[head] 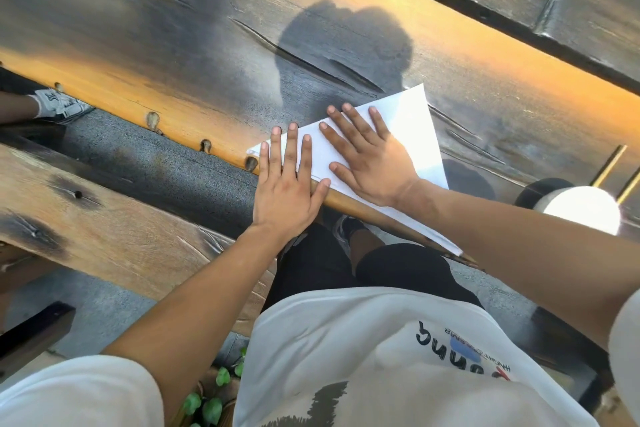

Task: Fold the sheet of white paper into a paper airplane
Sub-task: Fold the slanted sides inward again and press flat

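Folded white paper (412, 135) lies flat under left hand (285, 189) and right hand (372, 156).

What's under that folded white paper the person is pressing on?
The folded white paper lies on the wooden table, along its near edge. The left hand and right hand press flat on it, hiding the folds beneath them.

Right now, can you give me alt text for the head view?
Both hands press flat on a folded white paper at a wooden table's near edge: left hand on its left end, right hand on its middle.
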A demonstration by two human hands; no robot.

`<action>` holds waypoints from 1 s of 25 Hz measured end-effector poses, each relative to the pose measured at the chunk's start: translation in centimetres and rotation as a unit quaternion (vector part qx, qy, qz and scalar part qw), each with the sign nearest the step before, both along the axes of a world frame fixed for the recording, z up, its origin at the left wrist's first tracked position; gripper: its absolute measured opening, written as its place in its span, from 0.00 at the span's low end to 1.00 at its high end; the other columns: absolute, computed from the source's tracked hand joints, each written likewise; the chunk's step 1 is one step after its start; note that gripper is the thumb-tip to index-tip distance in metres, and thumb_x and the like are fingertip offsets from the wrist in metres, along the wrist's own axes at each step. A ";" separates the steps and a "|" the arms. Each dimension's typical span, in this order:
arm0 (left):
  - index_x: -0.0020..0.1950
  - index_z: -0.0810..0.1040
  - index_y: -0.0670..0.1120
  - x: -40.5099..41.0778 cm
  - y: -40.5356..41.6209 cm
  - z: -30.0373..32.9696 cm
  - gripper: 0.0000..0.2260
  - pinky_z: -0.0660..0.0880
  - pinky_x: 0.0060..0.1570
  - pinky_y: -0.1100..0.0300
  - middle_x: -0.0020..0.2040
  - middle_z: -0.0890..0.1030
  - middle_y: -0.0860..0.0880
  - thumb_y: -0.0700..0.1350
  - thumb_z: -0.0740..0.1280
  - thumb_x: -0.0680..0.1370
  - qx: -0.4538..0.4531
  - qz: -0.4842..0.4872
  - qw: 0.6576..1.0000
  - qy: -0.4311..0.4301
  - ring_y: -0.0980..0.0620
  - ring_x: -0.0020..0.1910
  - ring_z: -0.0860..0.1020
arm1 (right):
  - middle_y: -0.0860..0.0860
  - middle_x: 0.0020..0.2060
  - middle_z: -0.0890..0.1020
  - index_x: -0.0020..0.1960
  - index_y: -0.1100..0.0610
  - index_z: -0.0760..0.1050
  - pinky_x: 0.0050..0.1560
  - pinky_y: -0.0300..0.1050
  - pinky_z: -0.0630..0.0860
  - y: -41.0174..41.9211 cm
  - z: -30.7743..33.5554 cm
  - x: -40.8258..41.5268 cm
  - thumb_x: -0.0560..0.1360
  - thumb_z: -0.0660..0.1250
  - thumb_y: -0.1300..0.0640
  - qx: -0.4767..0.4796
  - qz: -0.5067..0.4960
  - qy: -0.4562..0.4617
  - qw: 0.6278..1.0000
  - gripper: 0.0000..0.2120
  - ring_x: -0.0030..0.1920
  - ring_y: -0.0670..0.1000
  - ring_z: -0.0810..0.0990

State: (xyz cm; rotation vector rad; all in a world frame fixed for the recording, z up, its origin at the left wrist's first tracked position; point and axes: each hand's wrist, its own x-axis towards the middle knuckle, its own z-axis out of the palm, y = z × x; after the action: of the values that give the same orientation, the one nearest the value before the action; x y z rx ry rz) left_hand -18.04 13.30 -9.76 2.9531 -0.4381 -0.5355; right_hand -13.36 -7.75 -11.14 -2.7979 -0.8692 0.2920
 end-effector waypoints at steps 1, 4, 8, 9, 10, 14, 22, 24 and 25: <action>0.84 0.48 0.40 0.0 0.0 0.0 0.36 0.45 0.79 0.35 0.83 0.45 0.36 0.62 0.50 0.84 0.006 0.004 1.000 0.001 0.32 0.81 0.42 | 0.56 0.83 0.54 0.83 0.54 0.55 0.80 0.65 0.49 -0.7 0.1 0.3 0.85 0.51 0.42 -0.007 -0.001 0.004 1.000 0.30 0.83 0.59 0.50; 0.84 0.49 0.44 0.0 -0.1 0.0 0.34 0.44 0.78 0.32 0.83 0.45 0.36 0.62 0.50 0.84 0.017 0.010 1.000 -0.001 0.27 0.80 0.42 | 0.56 0.83 0.50 0.83 0.47 0.52 0.79 0.69 0.45 -3.4 0.7 1.4 0.85 0.48 0.40 -0.041 -0.030 0.018 0.999 0.28 0.82 0.62 0.47; 0.84 0.49 0.51 0.1 -0.1 0.1 0.32 0.45 0.77 0.31 0.83 0.46 0.36 0.62 0.52 0.84 0.023 0.000 1.000 -0.004 0.26 0.80 0.43 | 0.54 0.84 0.47 0.83 0.44 0.50 0.78 0.68 0.42 -6.1 1.0 3.1 0.85 0.44 0.38 -0.062 -0.111 0.040 0.991 0.28 0.82 0.63 0.45; 0.84 0.49 0.53 0.1 -0.1 0.1 0.31 0.45 0.77 0.30 0.83 0.45 0.36 0.62 0.52 0.84 0.023 -0.001 1.000 -0.003 0.26 0.80 0.42 | 0.54 0.84 0.48 0.83 0.44 0.50 0.78 0.68 0.42 -6.3 0.9 3.1 0.85 0.43 0.38 -0.062 -0.114 0.038 0.991 0.28 0.82 0.64 0.45; 0.84 0.48 0.54 0.2 -0.1 0.1 0.31 0.44 0.77 0.30 0.83 0.45 0.37 0.62 0.52 0.84 0.024 -0.001 1.000 -0.003 0.26 0.80 0.42 | 0.55 0.84 0.48 0.84 0.45 0.50 0.78 0.68 0.43 -6.4 0.8 3.1 0.85 0.44 0.38 -0.059 -0.110 0.033 0.992 0.29 0.82 0.64 0.45; 0.84 0.50 0.55 0.3 -0.5 0.5 0.31 0.45 0.77 0.29 0.83 0.45 0.36 0.61 0.52 0.83 0.020 0.011 1.000 0.001 0.26 0.80 0.43 | 0.59 0.83 0.50 0.84 0.50 0.53 0.78 0.69 0.45 -6.1 0.4 2.9 0.85 0.47 0.39 -0.039 -0.100 0.007 0.994 0.30 0.82 0.65 0.48; 0.83 0.59 0.48 0.9 -2.0 1.6 0.29 0.45 0.78 0.32 0.83 0.52 0.35 0.56 0.57 0.83 -0.038 -0.008 0.998 -0.045 0.31 0.81 0.48 | 0.66 0.77 0.64 0.77 0.64 0.66 0.78 0.66 0.55 -4.4 0.9 0.6 0.82 0.61 0.47 0.097 -0.120 -0.047 0.987 0.29 0.79 0.67 0.60; 0.82 0.61 0.45 1.6 -3.3 1.8 0.28 0.48 0.79 0.33 0.83 0.54 0.37 0.53 0.58 0.84 -0.072 -0.052 0.995 -0.053 0.34 0.82 0.51 | 0.66 0.65 0.76 0.65 0.64 0.75 0.68 0.63 0.69 -4.2 1.8 -0.9 0.78 0.68 0.49 0.137 -0.159 -0.073 0.975 0.23 0.66 0.66 0.74; 0.82 0.61 0.44 1.9 -3.9 1.7 0.27 0.50 0.79 0.34 0.83 0.55 0.38 0.52 0.58 0.84 -0.083 -0.076 0.992 -0.052 0.35 0.82 0.51 | 0.63 0.57 0.79 0.59 0.62 0.77 0.59 0.60 0.74 -4.2 2.3 -2.0 0.76 0.70 0.48 0.136 -0.168 -0.072 0.974 0.20 0.57 0.64 0.77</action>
State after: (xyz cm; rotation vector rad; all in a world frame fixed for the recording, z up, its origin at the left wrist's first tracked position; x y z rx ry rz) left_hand -16.14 9.39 -8.01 2.8099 -0.6877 -0.3417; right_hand -15.34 -11.96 -8.80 -2.6658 -0.4080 -0.0797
